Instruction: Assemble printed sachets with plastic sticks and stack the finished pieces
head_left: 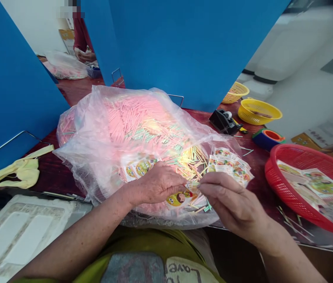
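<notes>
Both hands meet over the front of a large clear plastic bag (pixel 92 157) full of thin pink, green and yellow sticks (pixel 131 118). My left hand (pixel 157 182) pinches the top left of a small printed packet (pixel 180 197) with a cartoon figure on it. Thumb and fingers of my right hand (pixel 231 204) are closed on the packet's upper right end. A printed sheet with round yellow faces (pixel 141 167) lies on the bag behind my left hand. Several printed packets (pixel 231 167) are fanned out behind my right hand.
A red basket (pixel 275 157) with printed packets stands at the right. Farther back are yellow baskets (pixel 260 118), a black tape dispenser (pixel 224 122) and tape rolls (pixel 268 137). Yellow cloth (pixel 28 173) and a white foam lid (pixel 22 232) lie left. Blue partitions (pixel 166 51) rise behind; another person's hands (pixel 85 56) show beyond.
</notes>
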`<control>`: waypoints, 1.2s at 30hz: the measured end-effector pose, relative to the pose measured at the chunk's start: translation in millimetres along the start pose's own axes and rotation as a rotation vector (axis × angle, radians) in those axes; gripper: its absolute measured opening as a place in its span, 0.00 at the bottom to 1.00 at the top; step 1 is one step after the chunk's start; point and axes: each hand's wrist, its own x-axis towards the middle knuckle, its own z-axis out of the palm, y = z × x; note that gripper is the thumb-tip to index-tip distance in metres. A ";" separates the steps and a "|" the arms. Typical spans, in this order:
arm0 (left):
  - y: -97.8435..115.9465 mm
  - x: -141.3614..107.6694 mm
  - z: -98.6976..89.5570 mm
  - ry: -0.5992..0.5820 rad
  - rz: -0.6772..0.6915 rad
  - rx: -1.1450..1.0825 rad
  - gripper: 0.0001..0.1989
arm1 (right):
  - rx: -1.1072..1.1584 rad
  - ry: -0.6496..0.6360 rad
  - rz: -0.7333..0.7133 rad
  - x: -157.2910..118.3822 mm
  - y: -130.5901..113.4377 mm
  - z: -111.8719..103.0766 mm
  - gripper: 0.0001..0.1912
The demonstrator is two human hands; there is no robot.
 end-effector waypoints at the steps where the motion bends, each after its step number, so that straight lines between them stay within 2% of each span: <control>1: 0.5 -0.4 -0.1 0.021 0.014 -0.015 0.17 | 0.011 0.005 0.006 3.0 -1.7 -3.3 0.18; 5: 2.6 -3.8 0.1 0.103 0.053 -0.043 0.15 | 0.068 -0.071 -0.013 8.4 -9.9 -4.9 0.18; 7: 3.0 -6.5 2.1 0.134 0.074 -0.055 0.14 | 0.079 -0.058 0.015 7.7 -12.7 -3.7 0.18; 11: 1.5 -10.1 7.2 0.200 0.089 -0.079 0.14 | -0.040 0.204 0.120 6.4 -13.0 -9.1 0.15; 13: -0.1 -10.1 8.8 0.246 0.118 -0.076 0.15 | -0.090 0.243 0.097 6.7 -12.2 -12.8 0.16; 18: -1.9 -8.5 12.4 0.424 0.147 -0.019 0.14 | -0.010 0.002 -0.046 8.4 -13.0 -9.5 0.18; 20: -0.3 -8.2 15.4 0.426 0.164 0.000 0.14 | 0.055 -0.036 -0.010 9.6 -14.5 -4.2 0.18; 22: 1.7 -8.0 19.5 0.445 0.193 -0.010 0.15 | 0.078 -0.015 0.050 10.4 -17.5 1.3 0.18; 25: 2.2 -7.6 25.6 0.548 0.218 -0.072 0.15 | -0.078 -0.012 0.111 9.6 -25.8 7.5 0.25; 29: -0.8 -8.4 30.5 0.632 0.280 -0.101 0.13 | -0.164 -0.165 0.057 5.7 -37.7 14.6 0.34; 30: -0.8 -8.5 31.8 0.638 0.291 -0.107 0.13 | -0.166 -0.126 0.068 4.9 -39.5 17.6 0.34; 33: 3.8 -6.8 38.7 0.667 0.263 -0.174 0.14 | -0.183 0.117 0.221 1.2 -41.9 29.9 0.34; 36: 12.0 -1.5 52.5 0.662 0.174 -0.265 0.18 | -0.198 0.224 0.323 -10.1 -37.7 38.1 0.32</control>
